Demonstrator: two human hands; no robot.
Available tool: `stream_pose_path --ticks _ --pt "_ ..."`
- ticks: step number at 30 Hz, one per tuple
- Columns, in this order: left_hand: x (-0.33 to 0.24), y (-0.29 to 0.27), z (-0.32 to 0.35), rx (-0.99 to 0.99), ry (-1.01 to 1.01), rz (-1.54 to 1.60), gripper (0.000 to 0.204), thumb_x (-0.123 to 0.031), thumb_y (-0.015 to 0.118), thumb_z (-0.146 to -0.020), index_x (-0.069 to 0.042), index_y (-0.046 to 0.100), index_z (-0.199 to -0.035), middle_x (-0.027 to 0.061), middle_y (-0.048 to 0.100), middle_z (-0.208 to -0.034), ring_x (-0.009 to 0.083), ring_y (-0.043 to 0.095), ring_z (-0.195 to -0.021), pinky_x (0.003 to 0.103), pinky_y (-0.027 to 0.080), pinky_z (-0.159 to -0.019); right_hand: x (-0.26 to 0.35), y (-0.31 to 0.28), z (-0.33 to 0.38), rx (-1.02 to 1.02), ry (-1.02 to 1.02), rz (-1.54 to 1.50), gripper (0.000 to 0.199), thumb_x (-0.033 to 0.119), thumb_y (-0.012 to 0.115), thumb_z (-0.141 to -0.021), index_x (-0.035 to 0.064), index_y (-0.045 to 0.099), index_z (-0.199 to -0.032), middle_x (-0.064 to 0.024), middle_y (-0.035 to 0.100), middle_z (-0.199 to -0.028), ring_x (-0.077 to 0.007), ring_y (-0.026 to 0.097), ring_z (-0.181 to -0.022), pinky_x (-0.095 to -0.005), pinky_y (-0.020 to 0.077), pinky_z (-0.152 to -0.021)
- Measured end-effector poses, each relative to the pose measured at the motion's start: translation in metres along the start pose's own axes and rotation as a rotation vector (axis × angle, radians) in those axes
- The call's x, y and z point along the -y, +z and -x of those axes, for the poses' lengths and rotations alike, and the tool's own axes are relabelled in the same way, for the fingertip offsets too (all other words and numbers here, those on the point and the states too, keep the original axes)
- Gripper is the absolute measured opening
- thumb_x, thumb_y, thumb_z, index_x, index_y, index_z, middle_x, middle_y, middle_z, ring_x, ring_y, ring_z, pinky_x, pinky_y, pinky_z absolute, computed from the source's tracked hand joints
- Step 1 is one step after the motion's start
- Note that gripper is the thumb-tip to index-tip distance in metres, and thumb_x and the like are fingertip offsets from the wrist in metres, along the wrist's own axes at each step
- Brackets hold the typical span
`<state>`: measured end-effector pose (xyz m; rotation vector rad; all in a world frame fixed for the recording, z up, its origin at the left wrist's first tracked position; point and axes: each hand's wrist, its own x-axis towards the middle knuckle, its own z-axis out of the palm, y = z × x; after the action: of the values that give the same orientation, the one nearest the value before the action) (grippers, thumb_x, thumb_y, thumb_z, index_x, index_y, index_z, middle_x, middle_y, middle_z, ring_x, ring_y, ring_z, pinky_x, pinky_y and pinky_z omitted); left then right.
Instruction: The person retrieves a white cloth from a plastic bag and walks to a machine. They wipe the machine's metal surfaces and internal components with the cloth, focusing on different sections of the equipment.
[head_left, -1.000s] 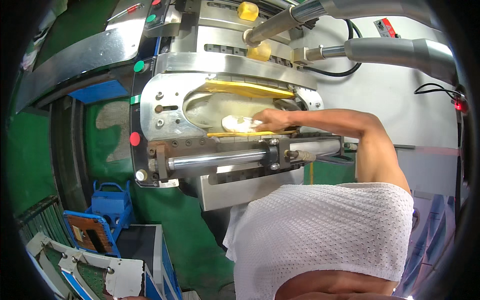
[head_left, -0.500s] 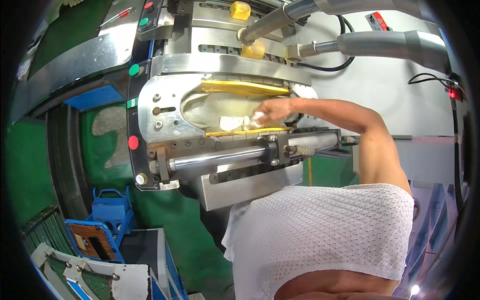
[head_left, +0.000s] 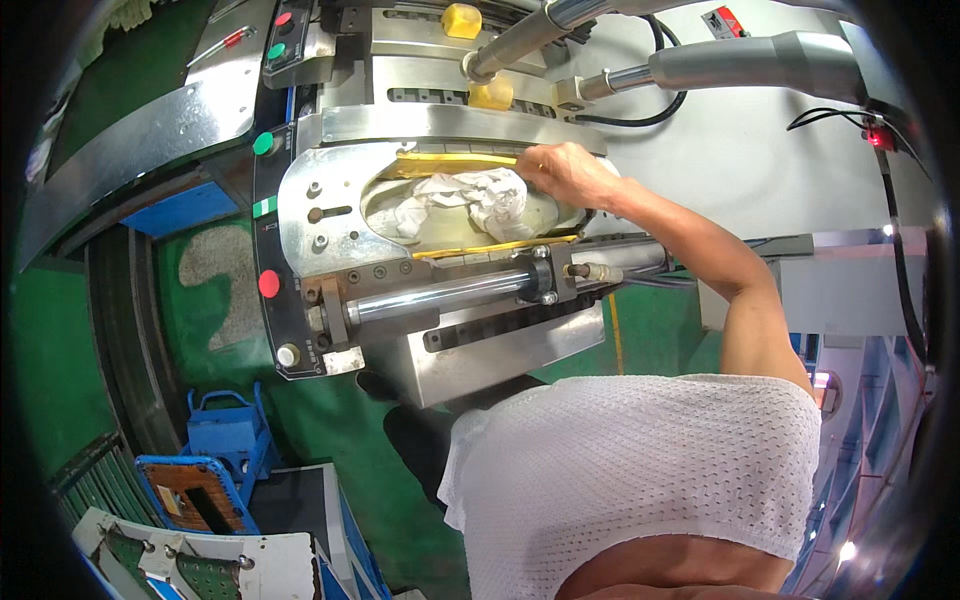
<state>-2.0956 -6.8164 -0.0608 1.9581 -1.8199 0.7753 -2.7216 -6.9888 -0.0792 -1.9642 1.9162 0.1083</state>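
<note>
A crumpled white cloth lies in the oval cavity of a metal press mould. My right hand is just to its right, over the far rim, by the right end of the far yellow strip. Its fingers are curled closed and their tips come close to the cloth; whether they pinch the cloth, the strip or something else is hidden. A second yellow strip runs along the near rim. My left hand is out of view.
A polished cylinder rod crosses in front of the mould. Thick metal arms and a black cable stretch across the far right. Coloured push buttons line the black panel at left. A blue cart stands on the green floor.
My right hand has moved from inside the cavity, near its near side, to the far rim. The white cloth, bunched under the hand before, now lies spread across the cavity. The view has shifted slightly.
</note>
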Motion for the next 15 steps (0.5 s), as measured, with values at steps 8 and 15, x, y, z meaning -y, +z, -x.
stream_pose_path --ticks 8,15 --pt "0.006 0.008 0.005 -0.053 0.037 -0.092 0.019 -0.018 0.062 -0.095 -0.005 0.059 -0.109 0.01 0.063 -0.104 0.0252 0.063 -0.091 0.034 0.053 -0.082 -0.026 0.07 -0.025 0.201 -0.276 0.236 0.056 0.023 0.063 -0.09 0.0038 0.039 -0.137 -0.0178 0.047 -0.113 -0.0356 0.063 -0.075 -0.0453 0.0547 -0.062" --pt "0.035 0.013 0.029 -0.043 -0.013 -0.039 0.028 -0.014 0.064 -0.092 -0.004 0.06 -0.118 0.0097 0.064 -0.102 0.0241 0.064 -0.081 0.033 0.055 -0.073 0.038 0.119 -0.108 0.076 -0.441 0.033 0.037 0.017 0.061 -0.089 0.0004 0.045 -0.118 -0.0194 0.049 -0.109 -0.0362 0.063 -0.075 -0.0462 0.0541 -0.064"
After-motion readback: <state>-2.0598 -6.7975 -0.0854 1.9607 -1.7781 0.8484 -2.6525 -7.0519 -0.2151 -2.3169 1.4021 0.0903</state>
